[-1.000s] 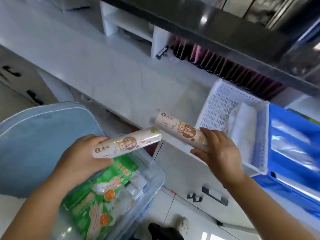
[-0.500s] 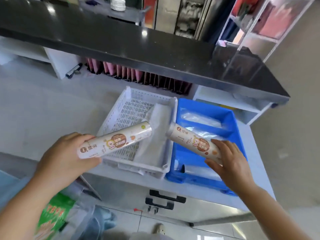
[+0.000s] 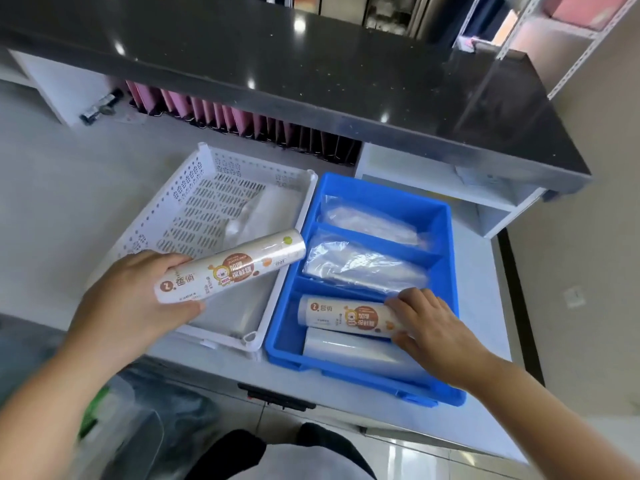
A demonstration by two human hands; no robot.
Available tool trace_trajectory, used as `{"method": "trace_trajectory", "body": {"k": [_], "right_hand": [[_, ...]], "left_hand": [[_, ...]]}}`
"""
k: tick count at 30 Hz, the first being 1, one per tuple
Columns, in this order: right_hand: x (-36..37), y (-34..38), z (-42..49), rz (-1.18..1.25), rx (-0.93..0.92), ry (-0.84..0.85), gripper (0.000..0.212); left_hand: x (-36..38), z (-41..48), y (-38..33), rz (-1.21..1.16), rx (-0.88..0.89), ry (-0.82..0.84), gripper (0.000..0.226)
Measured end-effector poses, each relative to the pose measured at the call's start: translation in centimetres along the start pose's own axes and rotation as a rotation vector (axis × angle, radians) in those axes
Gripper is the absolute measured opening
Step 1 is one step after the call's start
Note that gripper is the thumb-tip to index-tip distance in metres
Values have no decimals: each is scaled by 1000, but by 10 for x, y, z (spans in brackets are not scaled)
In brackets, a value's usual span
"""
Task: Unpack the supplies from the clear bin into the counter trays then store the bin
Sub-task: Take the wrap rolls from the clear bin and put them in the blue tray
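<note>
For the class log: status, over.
Left hand grips roll above white basket. Right hand holds second roll in blue tray's near slot. Clear roll lies beside it.

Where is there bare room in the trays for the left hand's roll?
Bare: the white perforated tray floor, between its left wall and the clear plastic packet. Crowded: the blue divided tray, clear bags in two compartments, a labelled roll and a plain clear roll in the nearest.
</note>
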State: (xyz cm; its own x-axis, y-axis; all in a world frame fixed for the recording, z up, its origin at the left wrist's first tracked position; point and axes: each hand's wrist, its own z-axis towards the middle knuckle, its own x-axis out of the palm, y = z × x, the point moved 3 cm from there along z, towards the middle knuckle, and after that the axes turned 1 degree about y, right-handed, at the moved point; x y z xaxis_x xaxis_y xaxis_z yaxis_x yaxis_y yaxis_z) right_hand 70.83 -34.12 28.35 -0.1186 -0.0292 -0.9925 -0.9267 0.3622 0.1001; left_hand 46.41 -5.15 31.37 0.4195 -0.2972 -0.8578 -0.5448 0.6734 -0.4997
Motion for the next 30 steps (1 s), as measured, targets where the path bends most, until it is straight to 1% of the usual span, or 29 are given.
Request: {"method": "trace_trajectory", "body": {"k": [5, 8, 10, 11, 14, 16, 18, 21, 24, 26, 28, 30], "right_hand": [[-8, 1, 2, -157, -7, 16, 52], [-13, 1, 3, -192, -22, 63, 56], [-17, 3, 6, -131, -15, 87, 58], [-18, 7, 9, -63, -34, 89, 57], [-11, 37, 30, 164, -189, 126, 50], [1, 58, 47, 161, -290, 203, 44], [12, 71, 60, 108, -337, 248, 38], [13, 76, 66, 77, -312, 270, 31], [5, 74, 63, 124, -262, 253, 29], [-2, 73, 55, 183, -209, 239, 33], [-8, 71, 45, 241, -131, 230, 42], [-16, 71, 34, 287, -68, 171, 50]], "left_hand": [[9, 6, -3, 15, 0, -8, 57], [11, 11, -4, -6, 10, 7, 58], [12, 16, -6, -17, 17, 20, 58], [12, 18, -6, -19, 19, 30, 58], [12, 26, -8, -11, 39, 68, 57], [11, 32, -8, -17, 44, 86, 57], [8, 37, -8, -10, 52, 89, 57], [4, 45, -7, -22, 78, 107, 59], [4, 54, -10, -28, 127, 132, 61], [4, 60, -15, -26, 167, 142, 60], [5, 67, -21, -28, 210, 158, 59], [8, 74, -28, -25, 260, 184, 59]]}}
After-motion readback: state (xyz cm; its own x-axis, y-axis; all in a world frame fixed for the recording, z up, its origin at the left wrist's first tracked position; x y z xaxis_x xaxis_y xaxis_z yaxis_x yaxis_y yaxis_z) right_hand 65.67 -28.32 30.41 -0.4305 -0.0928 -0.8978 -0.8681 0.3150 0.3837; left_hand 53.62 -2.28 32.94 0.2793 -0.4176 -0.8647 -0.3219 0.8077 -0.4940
